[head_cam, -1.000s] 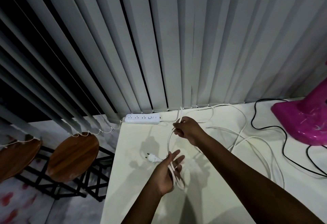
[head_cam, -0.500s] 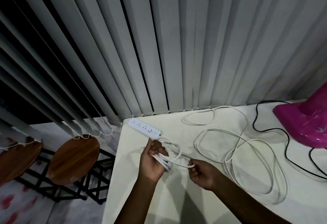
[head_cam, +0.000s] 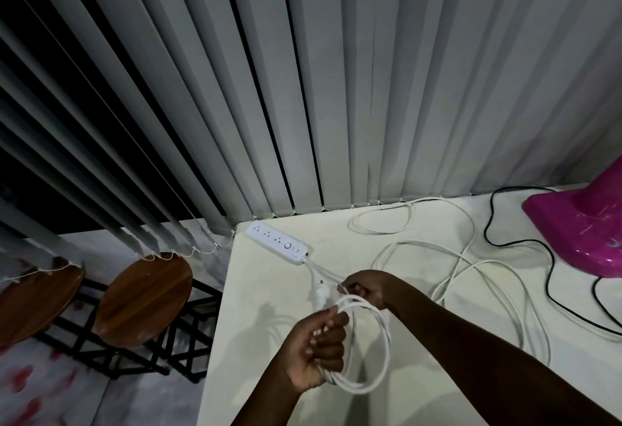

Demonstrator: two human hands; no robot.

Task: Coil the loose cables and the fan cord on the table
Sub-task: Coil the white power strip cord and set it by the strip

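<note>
My left hand (head_cam: pixel 318 346) grips a few loops of white cable (head_cam: pixel 382 355) that hang down in a ring; the white plug (head_cam: pixel 318 294) sticks up just above its fingers. My right hand (head_cam: pixel 368 287) pinches the same cable just beyond the coil, near where it leaves the white power strip (head_cam: pixel 277 239). The rest of the white cable (head_cam: pixel 471 277) lies in loose loops across the table (head_cam: pixel 255 291) to the right. A black fan cord (head_cam: pixel 552 264) snakes beside the pink fan base (head_cam: pixel 582 234).
Grey vertical blinds (head_cam: pixel 336 89) hang along the table's far edge. Two round wooden stools (head_cam: pixel 141 297) on black frames stand on the floor left of the table's left edge.
My left hand dropped lower with the coil, now a wider ring. My right hand moved up and left, from below the coil to the strand near the power strip.
</note>
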